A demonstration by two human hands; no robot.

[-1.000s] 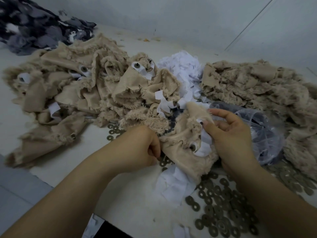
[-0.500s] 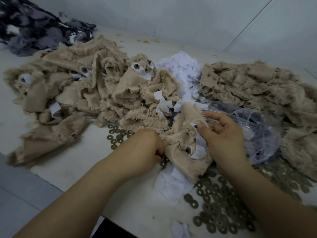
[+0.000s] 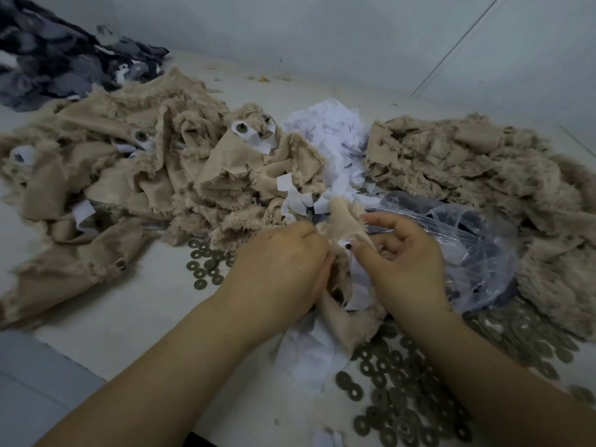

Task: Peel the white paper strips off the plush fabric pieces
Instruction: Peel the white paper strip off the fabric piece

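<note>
Head view, the only one I have: the plush fabric piece (image 3: 343, 221) I am working sits upright and crumpled between my two hands, just in front of the clear plastic bag (image 3: 464, 240), which I will use as my landmark. My left hand (image 3: 283, 269) is curled tight around the left edge of the piece, on the side away from the bag. My right hand (image 3: 403, 262), directly in front of the bag, pinches at the top of the white paper strip (image 3: 359, 279) next to a small dark eye stud (image 3: 348, 246); the other fingers are loosely spread. I judge the fabric light, soft and floppy, so it will fold rather than resist and needs anchoring close to the strip. The paper looks thin and likely to tear, so I would take it at a free corner and pull low along the backing. Left of the bag lies a heap of unpeeled pieces (image 3: 161, 175), behind it a mound of peeled strips (image 3: 329, 130), right of it another fabric heap (image 3: 467, 162), and in front, metal washers (image 3: 396, 388) scattered on the table (image 3: 129, 317).
</note>
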